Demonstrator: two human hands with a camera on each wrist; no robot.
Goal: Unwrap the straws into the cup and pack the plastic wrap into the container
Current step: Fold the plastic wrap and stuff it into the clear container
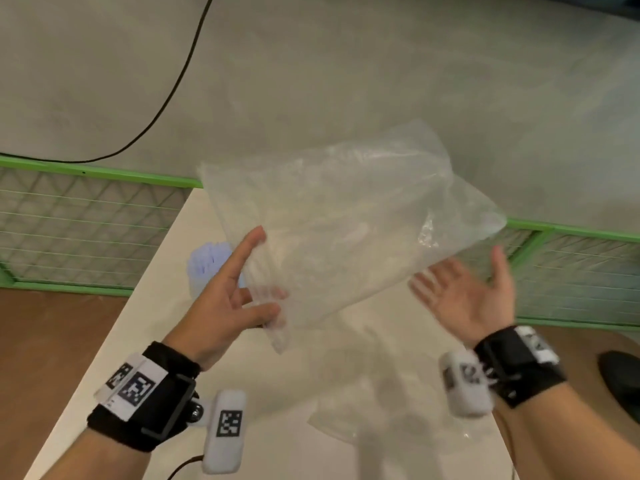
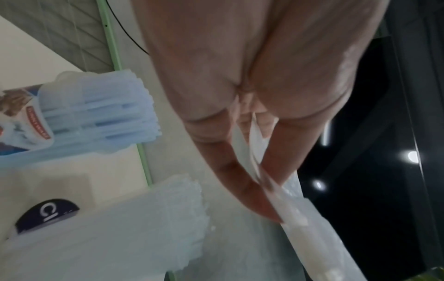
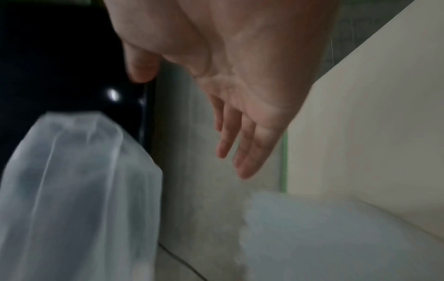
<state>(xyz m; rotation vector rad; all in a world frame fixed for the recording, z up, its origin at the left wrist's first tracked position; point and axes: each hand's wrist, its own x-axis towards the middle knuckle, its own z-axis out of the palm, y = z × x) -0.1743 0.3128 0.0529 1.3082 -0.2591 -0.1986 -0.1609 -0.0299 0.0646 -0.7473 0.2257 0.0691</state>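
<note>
L hand (image 1: pixel 228 299) pinches one edge of the clear plastic wrap (image 1: pixel 346 216) btwn thumb and fingers, index finger sticking out straight; wrap hangs in the air above the table (image 1: pixel 145 306). R hand (image 1: pixel 467 292) is spread, palm up, just beside the wrap's lower edge, not holding it. Left wrist view: bundles of straws (image 2: pixel 108 114) in pale blue sleeves lie on the table w/ a label, red band, text too blurred to read. A dark round tag (image 2: pixel 48 214) shows a white "C".
</note>
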